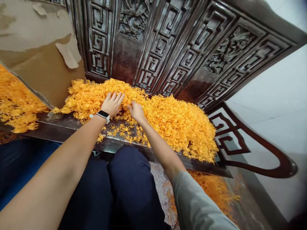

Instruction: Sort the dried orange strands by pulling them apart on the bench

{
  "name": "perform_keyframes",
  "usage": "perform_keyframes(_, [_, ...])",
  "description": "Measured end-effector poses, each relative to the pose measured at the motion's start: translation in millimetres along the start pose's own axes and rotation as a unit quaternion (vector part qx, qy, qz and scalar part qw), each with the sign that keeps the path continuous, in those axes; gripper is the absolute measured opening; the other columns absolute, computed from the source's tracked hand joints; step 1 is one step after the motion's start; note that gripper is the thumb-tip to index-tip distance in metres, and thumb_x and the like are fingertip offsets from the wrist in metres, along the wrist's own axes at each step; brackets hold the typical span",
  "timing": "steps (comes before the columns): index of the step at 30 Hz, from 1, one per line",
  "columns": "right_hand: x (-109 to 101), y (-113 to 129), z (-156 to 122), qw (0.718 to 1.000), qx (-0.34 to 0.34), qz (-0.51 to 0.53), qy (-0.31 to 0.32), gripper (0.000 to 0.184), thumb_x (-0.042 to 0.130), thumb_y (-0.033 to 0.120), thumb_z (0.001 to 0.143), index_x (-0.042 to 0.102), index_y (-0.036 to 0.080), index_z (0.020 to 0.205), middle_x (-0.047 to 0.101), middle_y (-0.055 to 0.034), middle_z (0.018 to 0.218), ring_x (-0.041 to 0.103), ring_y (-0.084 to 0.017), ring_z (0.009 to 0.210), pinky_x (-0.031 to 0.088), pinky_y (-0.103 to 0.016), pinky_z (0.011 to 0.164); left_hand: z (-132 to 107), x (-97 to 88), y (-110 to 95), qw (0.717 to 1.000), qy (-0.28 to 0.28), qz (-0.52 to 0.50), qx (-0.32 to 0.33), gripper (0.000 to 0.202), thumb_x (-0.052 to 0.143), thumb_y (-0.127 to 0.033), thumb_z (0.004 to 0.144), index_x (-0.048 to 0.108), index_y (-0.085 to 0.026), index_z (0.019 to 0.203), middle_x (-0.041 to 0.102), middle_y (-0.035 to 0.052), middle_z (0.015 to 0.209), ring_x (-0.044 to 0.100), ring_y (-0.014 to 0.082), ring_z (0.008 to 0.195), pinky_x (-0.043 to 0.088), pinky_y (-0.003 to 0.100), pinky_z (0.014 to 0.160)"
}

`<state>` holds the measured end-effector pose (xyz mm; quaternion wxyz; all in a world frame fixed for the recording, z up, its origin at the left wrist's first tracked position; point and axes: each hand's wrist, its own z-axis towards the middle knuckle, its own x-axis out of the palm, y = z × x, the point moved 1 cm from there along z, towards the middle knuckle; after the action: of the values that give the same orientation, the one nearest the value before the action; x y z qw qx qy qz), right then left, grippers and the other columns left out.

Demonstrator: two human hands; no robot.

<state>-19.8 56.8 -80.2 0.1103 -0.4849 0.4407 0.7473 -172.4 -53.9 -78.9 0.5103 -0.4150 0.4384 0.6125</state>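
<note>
A long heap of small orange flower-like pieces (177,121) lies on a dark wooden bench seat (64,129). My left hand (111,104), with a watch (103,115) on its wrist, rests on the left part of the heap, fingers stretched out. Close beside it, my right hand (136,111) is at the dip in the heap, its fingers curled in and the tips together. Whatever the right fingertips hold is too small to make out. Loose orange pieces (123,129) are scattered on the seat below both hands.
A torn cardboard sheet (45,64) stands at the left, with another orange heap (16,102) beyond it. The carved wooden backrest (127,59) rises behind, and a curved armrest (261,150) bounds the right end. More orange pieces (211,188) lie on the floor.
</note>
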Motion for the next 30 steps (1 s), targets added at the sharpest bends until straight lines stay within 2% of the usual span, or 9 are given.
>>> perform_keyframes(3, [-10.1, -0.8, -12.2, 0.998, -0.007, 0.049, -0.035, 0.024, 0.049, 0.033, 0.105, 0.066, 0.020, 0.093, 0.065, -0.0044, 0.078, 0.058, -0.021, 0.077, 0.043, -0.032, 0.079, 2.5, -3.1, -1.1, 1.000, -0.011, -0.006, -0.006, 0.072, 0.044, -0.024, 0.102, 0.028, -0.004, 0.170, 0.038, 0.0269, 0.171, 0.037, 0.0444, 0.154, 0.022, 0.060, 0.125])
perform_keyframes(8, [-53.3, -0.5, -45.3, 0.978, -0.020, 0.206, -0.032, 0.030, 0.057, 0.040, 0.097, 0.057, 0.021, 0.074, 0.047, 0.0033, 0.060, 0.043, -0.012, 0.057, 0.035, -0.027, 0.060, 12.9, -9.9, -1.6, 0.999, -0.023, -0.021, -0.035, 0.058, 0.034, -0.012, 0.102, 0.047, -0.008, 0.158, 0.058, 0.0299, 0.150, 0.058, 0.0414, 0.129, 0.034, 0.059, 0.108])
perform_keyframes(10, [-70.5, 1.5, -58.0, 0.947, -0.005, 0.319, -0.026, 0.031, 0.064, 0.046, 0.090, 0.057, 0.022, 0.073, 0.042, 0.0057, 0.056, 0.035, -0.010, 0.050, 0.029, -0.026, 0.053, 17.8, -12.1, -2.6, 0.997, -0.027, -0.013, -0.065, 0.058, 0.035, -0.010, 0.100, 0.047, -0.007, 0.157, 0.063, 0.0294, 0.143, 0.057, 0.0417, 0.128, 0.033, 0.059, 0.106])
perform_keyframes(12, [-89.7, 2.9, -69.8, 0.894, 0.024, 0.445, -0.040, 0.028, 0.072, 0.047, 0.081, 0.060, 0.023, 0.075, 0.039, 0.0079, 0.053, 0.028, -0.008, 0.046, 0.022, -0.026, 0.047, 22.0, -12.9, -3.7, 0.996, -0.022, -0.006, -0.083, 0.061, 0.035, -0.009, 0.099, 0.044, -0.008, 0.159, 0.064, 0.0282, 0.142, 0.057, 0.0418, 0.126, 0.033, 0.058, 0.104])
perform_keyframes(15, [-128.2, 1.0, -87.3, 0.834, 0.033, 0.544, -0.082, 0.021, 0.076, 0.038, 0.074, 0.062, 0.024, 0.081, 0.041, 0.0086, 0.056, 0.024, -0.006, 0.044, 0.016, -0.025, 0.044, 25.9, -11.4, -1.7, 0.994, -0.009, -0.011, -0.104, 0.068, 0.039, -0.010, 0.097, 0.036, -0.008, 0.164, 0.068, 0.0268, 0.139, 0.057, 0.0415, 0.125, 0.033, 0.056, 0.101])
perform_keyframes(18, [-176.7, -6.8, -106.1, 0.817, -0.023, 0.561, -0.131, 0.018, 0.077, 0.029, 0.074, 0.061, 0.024, 0.082, 0.055, 0.0063, 0.069, 0.024, -0.003, 0.043, 0.017, -0.025, 0.044, 27.2, -9.0, 3.6, 0.992, 0.002, -0.016, -0.128, 0.072, 0.046, -0.013, 0.093, 0.034, -0.001, 0.163, 0.071, 0.0293, 0.131, 0.057, 0.0421, 0.125, 0.032, 0.054, 0.101])
perform_keyframes(21, [-219.1, -18.4, -125.9, 0.836, -0.065, 0.513, -0.183, 0.020, 0.078, 0.033, 0.080, 0.060, 0.024, 0.080, 0.052, 0.0062, 0.067, 0.026, -0.003, 0.042, 0.018, -0.024, 0.044, 28.4, -10.2, 3.9, 0.993, 0.017, 0.008, -0.119, 0.065, 0.049, -0.019, 0.093, 0.043, -0.001, 0.155, 0.071, 0.0297, 0.131, 0.056, 0.0428, 0.126, 0.031, 0.054, 0.101])
perform_keyframes(25, [-250.1, -33.1, -151.1, 0.842, -0.077, 0.498, -0.194, 0.019, 0.077, 0.036, 0.086, 0.061, 0.025, 0.085, 0.039, 0.0085, 0.056, 0.025, -0.005, 0.043, 0.019, -0.023, 0.044, 29.4, -19.2, -4.5, 0.992, 0.044, 0.051, -0.103, 0.052, 0.048, -0.026, 0.097, 0.049, -0.004, 0.144, 0.069, 0.0239, 0.134, 0.055, 0.0373, 0.123, 0.032, 0.049, 0.100])
perform_keyframes(30, [-286.2, -49.2, -184.6, 0.797, -0.113, 0.541, -0.244, 0.028, 0.079, 0.022, 0.078, 0.052, 0.026, 0.085, 0.034, 0.0099, 0.057, 0.017, -0.005, 0.045, 0.021, -0.021, 0.044, 31.2, -24.5, -6.5, 0.992, 0.057, 0.068, -0.086, 0.044, 0.043, -0.027, 0.100, 0.049, -0.001, 0.136, 0.071, 0.0208, 0.128, 0.053, 0.0324, 0.118, 0.033, 0.045, 0.097])
